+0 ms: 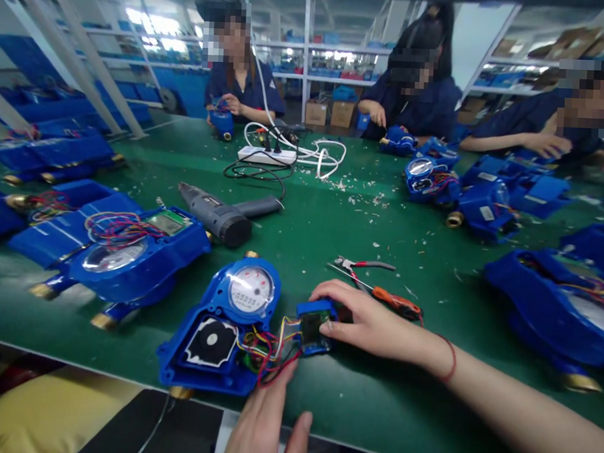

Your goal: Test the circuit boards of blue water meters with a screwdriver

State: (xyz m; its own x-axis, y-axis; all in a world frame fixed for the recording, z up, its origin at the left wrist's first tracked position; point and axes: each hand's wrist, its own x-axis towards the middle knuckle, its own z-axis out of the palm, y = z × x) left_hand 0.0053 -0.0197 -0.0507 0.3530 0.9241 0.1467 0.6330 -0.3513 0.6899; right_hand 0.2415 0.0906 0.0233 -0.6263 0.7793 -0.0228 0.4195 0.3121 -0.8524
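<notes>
A blue water meter [223,303] lies in front of me with its round dial facing up and its lower compartment uncovered, showing a black part with a white edge. Coloured wires [271,352] run from that compartment to a small display module [313,330] in a blue frame. My right hand [353,319] grips this module between thumb and fingers, just right of the meter. Close to the table's front edge, my left hand [268,419] has its fingers stretched out and its thumb apart, fingertips at the red wires.
Behind the meter lie a grey heat gun [222,213], cutting pliers [365,264] and an orange-handled screwdriver [396,301]. Further blue meters [130,259] stand left and right [559,304]. A white power strip [266,156] with tangled cables sits farther back. Three co-workers work across the table.
</notes>
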